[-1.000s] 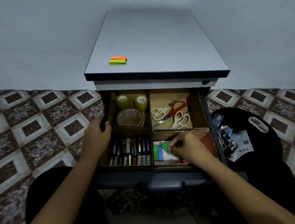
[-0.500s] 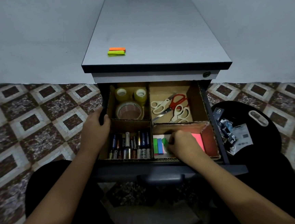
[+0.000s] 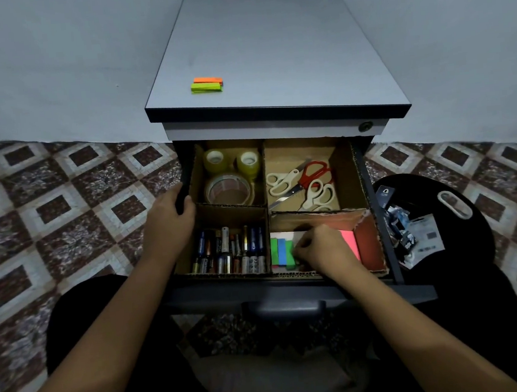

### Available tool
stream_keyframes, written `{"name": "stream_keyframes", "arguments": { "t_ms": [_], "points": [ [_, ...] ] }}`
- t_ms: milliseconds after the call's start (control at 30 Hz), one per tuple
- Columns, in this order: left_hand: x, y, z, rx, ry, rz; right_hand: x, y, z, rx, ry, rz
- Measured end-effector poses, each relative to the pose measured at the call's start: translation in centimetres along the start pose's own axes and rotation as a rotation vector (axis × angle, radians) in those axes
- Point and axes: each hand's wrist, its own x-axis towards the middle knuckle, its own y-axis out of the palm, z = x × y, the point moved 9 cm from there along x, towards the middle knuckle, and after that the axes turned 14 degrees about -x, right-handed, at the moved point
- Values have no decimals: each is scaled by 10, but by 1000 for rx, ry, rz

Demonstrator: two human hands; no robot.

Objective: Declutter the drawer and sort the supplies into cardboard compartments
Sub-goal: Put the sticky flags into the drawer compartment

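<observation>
Your left hand (image 3: pixel 169 217) is clamped on the left wall of the open drawer (image 3: pixel 369 292). Its fingers are curled over the dark rim and its thumb lies along the outer side.

Your right hand (image 3: pixel 321 248) is down inside the front right one of the cardboard compartments (image 3: pixel 230 212). Its fingers are bunched and curled narrow, with the tips closed on a green strip (image 3: pixel 291 257) of sticky notes. That strip lies just beside a blue strip (image 3: pixel 282 250) and a second green one, all to the left of your right fingertips. A pink pad (image 3: pixel 350 241) shows from under the right side of the same hand.

Between your two hands, the batteries (image 3: pixel 231 251) lie packed side by side in the front left compartment. Beyond your left hand, the tape rolls (image 3: pixel 227 179) fill the rear left compartment. Beyond your right hand, the scissors (image 3: pixel 306 182) lie overlapped in the rear right one.

Well beyond both hands, an orange and a green pad (image 3: pixel 207 84) sit touching on the worktop (image 3: pixel 270 54). To the right of your right hand, outside the drawer, loose packets (image 3: pixel 416 233) rest on a black round surface.
</observation>
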Motion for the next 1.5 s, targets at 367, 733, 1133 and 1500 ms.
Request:
{"name": "stream_keyframes", "arguments": {
  "t_ms": [367,733,1133,1500],
  "points": [
    [0,0,0,-4,-2,0,2,2,0,114,-35,14],
    [0,0,0,-7,-6,-1,-8,-6,27,-492,-512,8],
    [1,0,4,0,3,3,-11,-6,36,-543,-546,-12],
    [0,-1,1,-10,11,-8,-10,-7,38,-545,-556,-19]
  ]
}}
